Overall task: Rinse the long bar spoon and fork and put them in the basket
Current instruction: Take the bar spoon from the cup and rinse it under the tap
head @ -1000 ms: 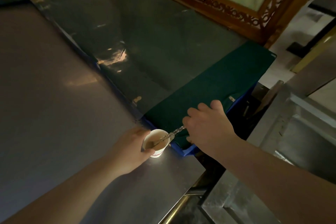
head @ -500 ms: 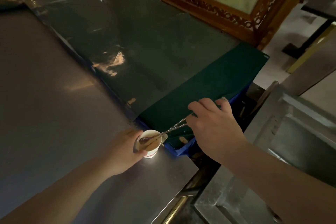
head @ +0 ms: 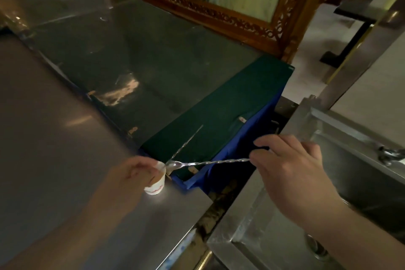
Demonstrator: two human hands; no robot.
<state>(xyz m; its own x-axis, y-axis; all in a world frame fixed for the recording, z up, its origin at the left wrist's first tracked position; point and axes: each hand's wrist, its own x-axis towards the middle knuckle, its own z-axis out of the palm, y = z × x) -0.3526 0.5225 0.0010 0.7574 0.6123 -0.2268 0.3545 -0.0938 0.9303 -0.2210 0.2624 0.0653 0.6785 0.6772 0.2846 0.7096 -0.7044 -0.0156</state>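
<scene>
My right hand (head: 293, 173) pinches the handle end of the long bar spoon (head: 210, 162), a thin twisted metal rod held nearly level. Its bowl hovers at the rim of a small white paper cup (head: 156, 188). My left hand (head: 133, 173) grips that cup on the steel counter (head: 54, 138). A second long twisted utensil, probably the fork (head: 188, 141), leans out of the cup over the green cloth; its lower end is hidden. Just behind the cup, the blue basket (head: 241, 138) sits mostly under that dark green cloth (head: 230, 105).
A steel sink (head: 361, 171) with a faucet (head: 390, 153) lies to the right, across a dark gap from the counter. A dark glossy sheet (head: 131, 50) covers the area behind the counter. A carved wooden framed panel (head: 219, 6) stands at the back.
My right hand has drawn the spoon out of the cup and moved right towards the sink. My left hand stays on the cup. The other utensil now leans free.
</scene>
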